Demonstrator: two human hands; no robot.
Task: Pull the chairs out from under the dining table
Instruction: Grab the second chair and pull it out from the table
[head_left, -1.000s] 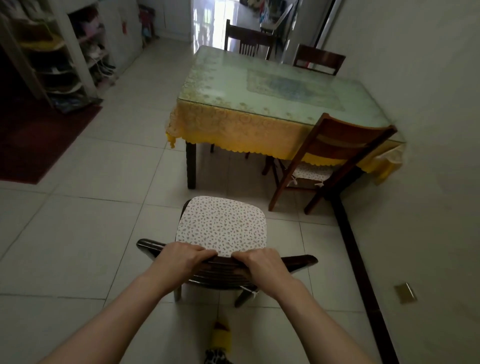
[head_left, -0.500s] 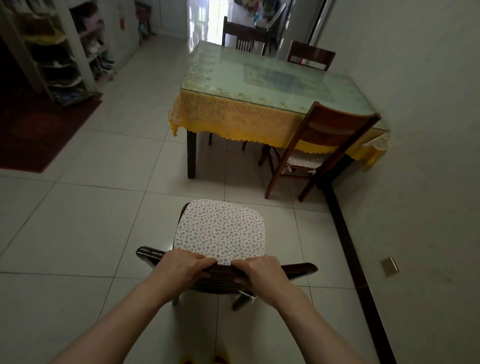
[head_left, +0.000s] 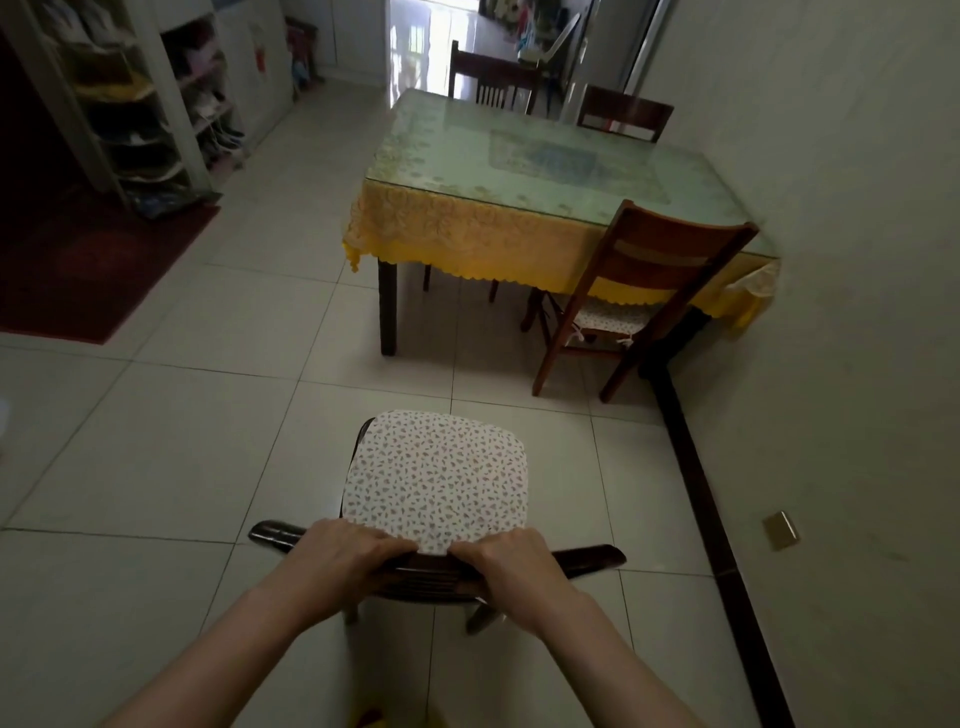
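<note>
A dark wooden chair (head_left: 592, 555) with a speckled white seat cushion (head_left: 439, 475) stands on the tiles well clear of the dining table (head_left: 519, 171), which has a glass top over a yellow cloth. My left hand (head_left: 348, 551) and my right hand (head_left: 511, 558) both grip its top rail, side by side. A second chair (head_left: 670, 260) stands at the table's near right corner, its seat partly under the cloth. Two more chairs (head_left: 493, 78) (head_left: 623, 111) are pushed in at the far side.
A wall (head_left: 857, 260) with a dark skirting board (head_left: 696, 467) runs along the right. Open shelves (head_left: 150, 104) and a dark red rug (head_left: 88, 265) lie at the left. Pale floor tiles (head_left: 156, 441) stretch between rug and chair. A doorway is beyond the table.
The chair in my hands has moved back from the table, and the gap between its seat and the table edge has widened. Both hands keep their grip on the rail.
</note>
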